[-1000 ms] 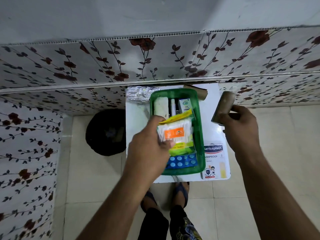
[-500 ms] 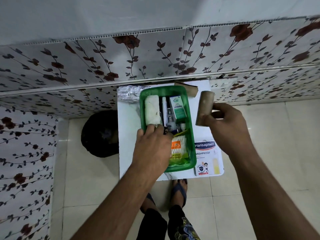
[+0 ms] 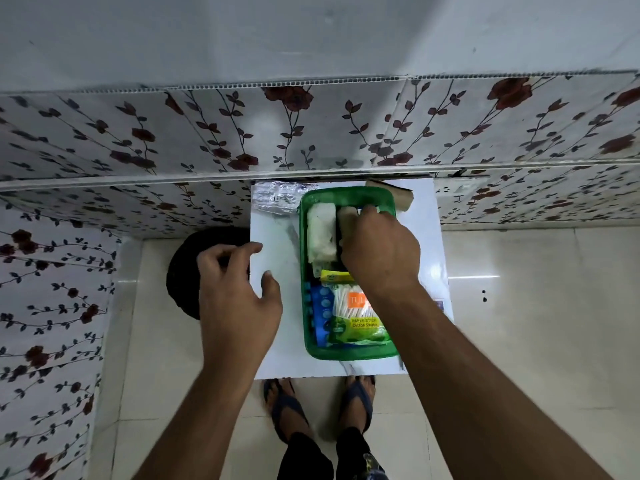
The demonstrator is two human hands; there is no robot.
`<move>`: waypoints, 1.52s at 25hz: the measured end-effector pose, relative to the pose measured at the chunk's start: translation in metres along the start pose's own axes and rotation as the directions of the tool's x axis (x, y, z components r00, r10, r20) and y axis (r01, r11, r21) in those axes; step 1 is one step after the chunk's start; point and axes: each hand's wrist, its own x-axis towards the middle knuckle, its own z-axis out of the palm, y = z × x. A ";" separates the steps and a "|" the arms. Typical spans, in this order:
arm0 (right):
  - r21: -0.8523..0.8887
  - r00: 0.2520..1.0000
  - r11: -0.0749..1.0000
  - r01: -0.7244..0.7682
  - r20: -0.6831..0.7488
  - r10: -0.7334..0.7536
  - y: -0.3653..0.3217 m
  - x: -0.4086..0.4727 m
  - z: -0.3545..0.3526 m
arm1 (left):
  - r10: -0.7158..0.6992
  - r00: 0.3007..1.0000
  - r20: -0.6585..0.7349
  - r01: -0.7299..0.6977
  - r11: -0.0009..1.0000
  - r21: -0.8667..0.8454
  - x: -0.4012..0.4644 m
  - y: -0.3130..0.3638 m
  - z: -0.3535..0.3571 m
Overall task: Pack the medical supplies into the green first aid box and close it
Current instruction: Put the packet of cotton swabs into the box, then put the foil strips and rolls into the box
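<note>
- Your landmark is the green first aid box [image 3: 348, 195], an open, glossy plastic tub with rounded corners, set lengthwise on a small white table [image 3: 277, 258].
- Your right hand [image 3: 379, 249] reaches into the far end of the box, fingers closed on a beige bandage roll [image 3: 346, 218], pressing it in just beside a white gauze pad [image 3: 322, 233].
- Your left hand [image 3: 235, 292] hovers over the table edge left of the box, fingers loosely spread and holding nothing.
- To seat the roll well, lay it parallel to the gauze and push it flat, so that nothing stands above the rim when a lid goes on.
- At the near end of the box lies a crinkly cotton swab packet [image 3: 356, 317] over a blue blister pack of pills [image 3: 320, 306].
- Outside the box, a shiny foil pack [image 3: 273, 199] sits at its far left corner, and a brown cardboard-like piece [image 3: 398, 197] at its far right.
- No lid is visible, so the closing step appears to remain.
</note>
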 end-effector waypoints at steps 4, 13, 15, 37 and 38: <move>-0.014 0.996 0.997 0.070 -0.054 -0.071 -0.001 -0.003 0.006 | 0.001 0.998 0.063 0.003 0.999 -0.051 0.005 -0.008 0.004; 0.158 0.973 0.984 -0.083 -0.200 0.114 0.071 0.059 -0.035 | -0.136 0.974 0.180 0.160 0.979 -0.125 0.119 -0.023 0.044; 0.094 0.999 0.994 -0.046 -0.010 0.047 0.082 0.085 -0.019 | -0.187 0.968 0.169 0.202 0.976 -0.076 0.143 -0.021 0.062; 0.504 0.937 0.835 -0.220 -0.129 0.325 0.079 0.011 -0.035 | -0.349 0.913 0.213 0.409 0.780 -0.473 0.025 0.072 -0.009; 0.523 0.935 0.825 -0.216 -0.131 0.328 0.079 0.006 -0.036 | -0.346 0.913 0.217 0.408 0.794 -0.451 0.019 0.076 0.002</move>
